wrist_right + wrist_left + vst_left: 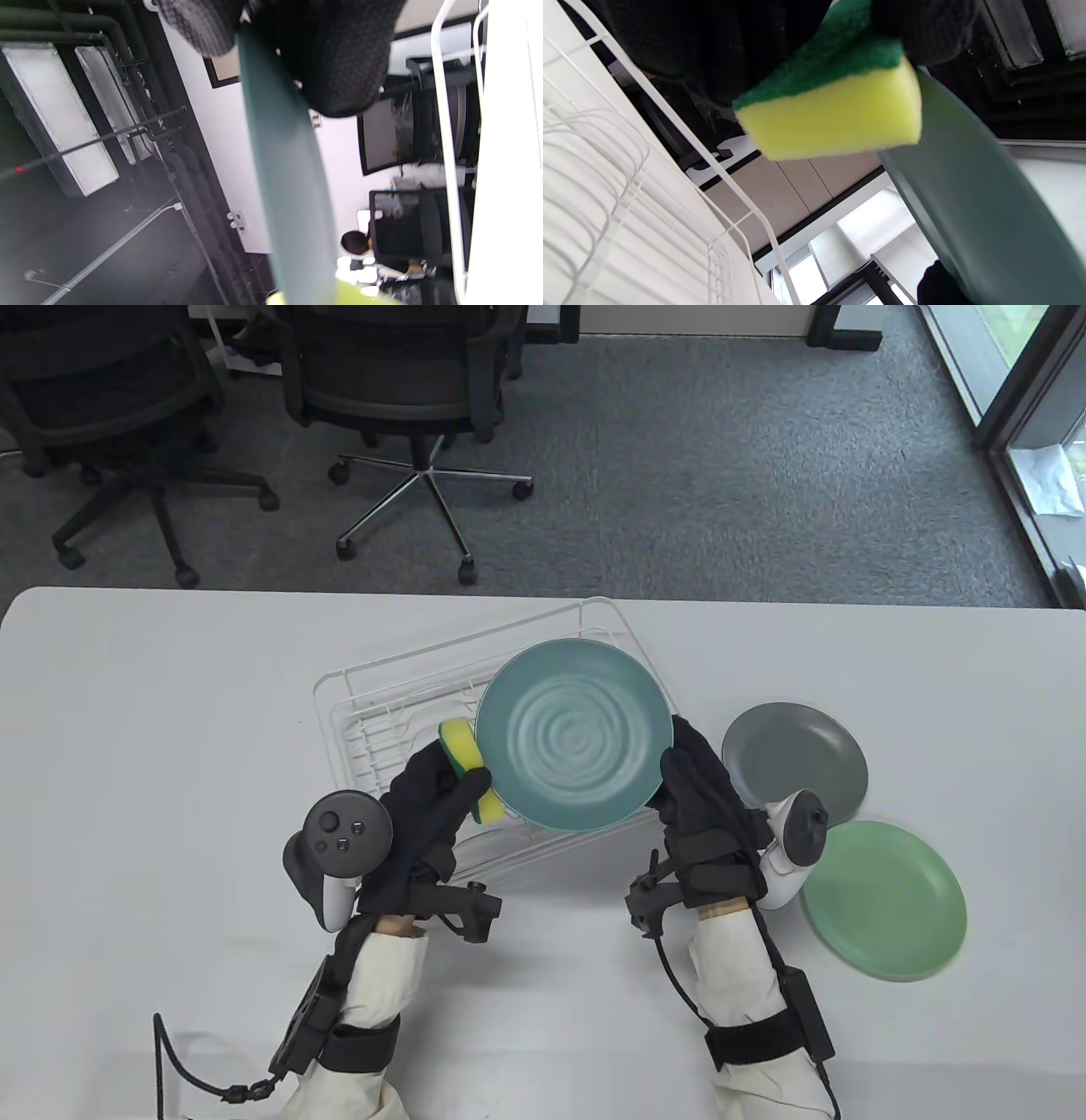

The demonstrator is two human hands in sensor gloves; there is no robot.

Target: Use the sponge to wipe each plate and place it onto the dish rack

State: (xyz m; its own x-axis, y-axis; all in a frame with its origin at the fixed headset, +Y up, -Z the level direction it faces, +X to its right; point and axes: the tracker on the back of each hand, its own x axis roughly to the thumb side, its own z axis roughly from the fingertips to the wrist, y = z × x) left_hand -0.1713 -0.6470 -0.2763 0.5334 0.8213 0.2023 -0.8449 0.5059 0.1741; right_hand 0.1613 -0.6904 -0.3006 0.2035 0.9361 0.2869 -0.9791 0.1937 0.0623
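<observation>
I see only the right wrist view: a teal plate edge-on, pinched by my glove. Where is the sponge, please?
Observer: The left hand grips the sponge at the teal plate's left rim.
Operator: Is the plate in the rack already?
Observer: No, the right hand holds it above the dish rack, its face tilted up toward the camera.
Operator: Are other plates waiting?
Observer: Two lie on the table at the right: a grey plate and a green plate.
</observation>
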